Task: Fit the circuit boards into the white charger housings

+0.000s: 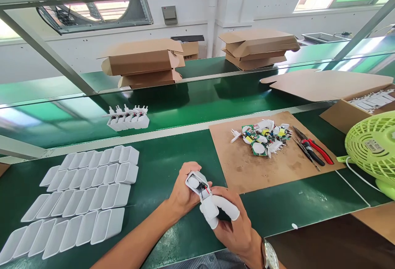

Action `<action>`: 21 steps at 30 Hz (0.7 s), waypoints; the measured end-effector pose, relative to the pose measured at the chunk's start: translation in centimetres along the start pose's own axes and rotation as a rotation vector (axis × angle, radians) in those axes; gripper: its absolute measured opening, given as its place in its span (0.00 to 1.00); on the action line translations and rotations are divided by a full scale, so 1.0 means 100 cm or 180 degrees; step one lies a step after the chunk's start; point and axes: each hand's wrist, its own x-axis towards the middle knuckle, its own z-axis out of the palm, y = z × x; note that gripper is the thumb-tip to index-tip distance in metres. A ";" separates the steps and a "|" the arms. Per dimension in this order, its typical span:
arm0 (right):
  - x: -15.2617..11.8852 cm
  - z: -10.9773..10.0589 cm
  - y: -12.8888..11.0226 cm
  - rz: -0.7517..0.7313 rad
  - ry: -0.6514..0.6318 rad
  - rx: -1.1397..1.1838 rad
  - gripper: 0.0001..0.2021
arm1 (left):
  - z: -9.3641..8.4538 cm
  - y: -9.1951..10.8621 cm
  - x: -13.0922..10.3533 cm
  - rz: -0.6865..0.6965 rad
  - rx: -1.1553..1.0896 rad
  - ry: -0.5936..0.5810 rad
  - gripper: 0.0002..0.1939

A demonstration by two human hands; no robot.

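Note:
My left hand (180,193) is closed around a white plastic housing (189,179), its open side facing up. Inside sit a round white part and black and red wires. My right hand (239,230), with white covers on some fingers, grips a smaller white plastic piece (210,208) at the housing's near end. The wires run toward that piece; whether the two parts touch is hard to make out. To the left, several rows of open white housings (106,226) lie on the green bench (154,166).
A brown board (247,176) on the right bears a pile of circuit boards (261,137), tweezers (305,151) and red-handled pliers (317,151). A green fan (373,149) stands at far right. Filled housings (128,121) stand on the conveyor (197,106), cardboard boxes (142,61) behind.

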 end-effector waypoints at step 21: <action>0.019 -0.022 0.010 0.1626 0.0045 0.0924 0.06 | -0.018 0.022 0.014 -0.0214 -0.0815 -0.1374 0.28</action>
